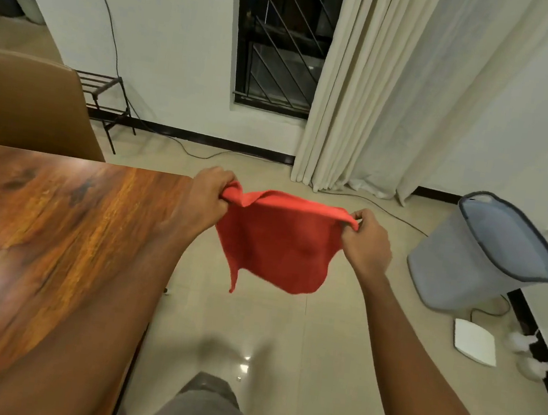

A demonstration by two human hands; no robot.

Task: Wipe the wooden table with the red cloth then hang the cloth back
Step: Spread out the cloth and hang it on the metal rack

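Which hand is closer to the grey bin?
The right hand. It holds the red cloth's corner, with the grey bin just to its right. The left hand grips the opposite corner, by the wooden table.

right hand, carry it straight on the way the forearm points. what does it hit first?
Probably nothing near. The right hand, its grip on the red cloth, points up and forward over bare floor toward the cream curtain. The grey bin sits off to its right. Depth is unclear.

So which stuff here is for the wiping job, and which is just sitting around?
For the job: red cloth, held up by left hand and right hand; wooden table.

Just there: grey bin, chair, curtain, metal rack, white board.
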